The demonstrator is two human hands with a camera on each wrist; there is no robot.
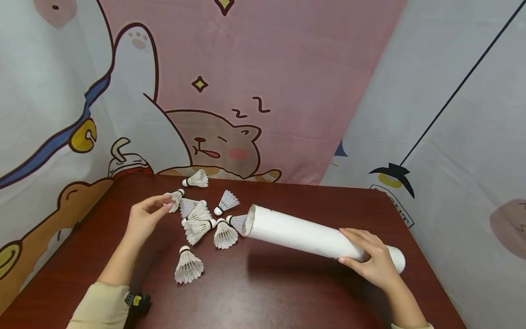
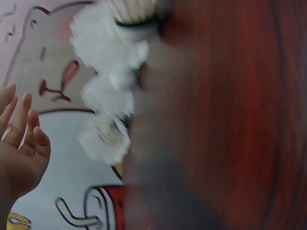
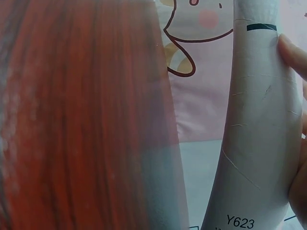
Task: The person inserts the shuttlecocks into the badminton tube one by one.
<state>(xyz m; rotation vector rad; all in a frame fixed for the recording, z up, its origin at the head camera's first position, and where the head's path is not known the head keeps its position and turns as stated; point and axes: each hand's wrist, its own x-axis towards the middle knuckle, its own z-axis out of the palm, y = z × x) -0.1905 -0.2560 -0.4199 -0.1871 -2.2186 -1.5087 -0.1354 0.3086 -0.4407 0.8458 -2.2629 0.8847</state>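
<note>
My right hand (image 1: 374, 258) grips a white shuttlecock tube (image 1: 300, 230) near its right end, above the table. The tube's open mouth points left and overlaps the view of one shuttlecock (image 1: 236, 222). In the right wrist view the tube (image 3: 259, 129) bears black print, with thumb and fingers at its side. My left hand (image 1: 145, 214) is over the table's left part, fingertips by a white feather shuttlecock (image 1: 176, 200). In the left wrist view that hand (image 2: 21, 153) has loosely bent fingers, nothing visible in them. Several shuttlecocks (image 1: 198, 230) lie clustered between the hands.
One shuttlecock (image 1: 189, 266) lies apart toward the front, another (image 1: 196, 178) near the back edge. The dark red wooden table (image 1: 271, 301) ends at a cartoon-printed cloth (image 1: 287, 91) behind and at the sides. A black strap device (image 1: 137, 301) sits at the left wrist.
</note>
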